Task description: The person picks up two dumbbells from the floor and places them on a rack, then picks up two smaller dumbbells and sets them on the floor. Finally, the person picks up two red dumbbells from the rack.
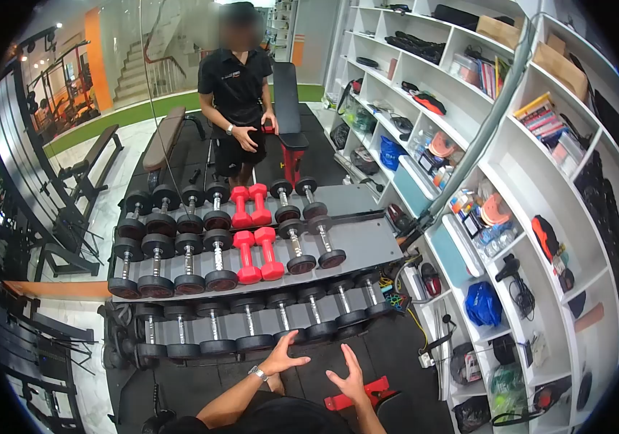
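My left hand [283, 356], with a watch [258, 372] on its wrist, is held out over the dark floor, fingers spread. To its right, my right hand [348, 372] is also open, and the palms face each other with a gap between them. Neither hand holds anything. Just beyond them is the lower row of black dumbbells [251, 327] with metal handles. On the rack's upper shelf [371, 242] stand more black dumbbells [188, 264] and two red dumbbells, one on the left [246, 258] and one on the right [270, 254]. A red metal frame [360, 394] is below my right hand.
Behind the rack, a mirror reflects the dumbbells and a person in black [236, 87]. White shelving [534, 188] on the right holds books, bags and a blue bag [483, 304]. Cables [398, 300] hang near the rack's right end. Gym equipment [35, 340] stands on the left.
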{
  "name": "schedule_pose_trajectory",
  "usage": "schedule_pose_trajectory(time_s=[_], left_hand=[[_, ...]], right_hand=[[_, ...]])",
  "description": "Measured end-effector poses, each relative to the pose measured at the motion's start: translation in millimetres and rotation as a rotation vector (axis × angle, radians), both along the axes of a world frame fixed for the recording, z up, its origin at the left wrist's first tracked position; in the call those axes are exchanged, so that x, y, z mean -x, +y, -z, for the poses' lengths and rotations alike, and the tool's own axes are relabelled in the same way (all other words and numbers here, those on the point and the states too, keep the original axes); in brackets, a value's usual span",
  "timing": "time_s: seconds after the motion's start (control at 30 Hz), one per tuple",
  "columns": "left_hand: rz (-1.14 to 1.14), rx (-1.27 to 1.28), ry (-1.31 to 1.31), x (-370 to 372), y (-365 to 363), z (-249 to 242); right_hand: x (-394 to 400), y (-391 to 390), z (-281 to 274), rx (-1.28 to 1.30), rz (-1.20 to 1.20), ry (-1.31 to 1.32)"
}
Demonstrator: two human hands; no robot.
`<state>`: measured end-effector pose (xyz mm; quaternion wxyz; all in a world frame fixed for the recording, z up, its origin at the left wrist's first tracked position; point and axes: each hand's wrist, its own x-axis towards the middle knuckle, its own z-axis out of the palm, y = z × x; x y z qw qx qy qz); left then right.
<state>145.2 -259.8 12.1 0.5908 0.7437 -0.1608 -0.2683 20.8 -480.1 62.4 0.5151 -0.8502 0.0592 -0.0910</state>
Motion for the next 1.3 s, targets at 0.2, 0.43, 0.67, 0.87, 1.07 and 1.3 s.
schedule_pose_trajectory(time_s=[0.2,0.43,0.67,0.87,1.07,1.3], left_hand=[[-0.122,0.057,-0.012,-49.8,2.5,-8.9],[-0.308,0.213,0.162,-62.4,-7.1,0.2],[-0.616,0.528,0.223,-83.7,-51.9,-44.5],[-0.803,0.484,0.039,-81.4,-61.3,-65.3],[-1.15,0.51,-0.007,-27.1,-34.6,-49.6],[-1.42,0.519,-0.054,39.7,1.6,-35.1]], right_hand=[[-72.6,0.9,-19.6,0.058,-0.104,-0.052],[-119.2,-8.4,-14.6,-0.116,-0.143,0.04],[-155.4,-5.0,-4.3,-0.221,-0.763,0.466],[-180.9,24.9,-51.2,-0.211,-1.043,0.626],[-159.5,47.8,-7.7,-0.144,-1.336,0.659],[-124.7,86.1,3.2,-0.125,-1.587,0.814]])
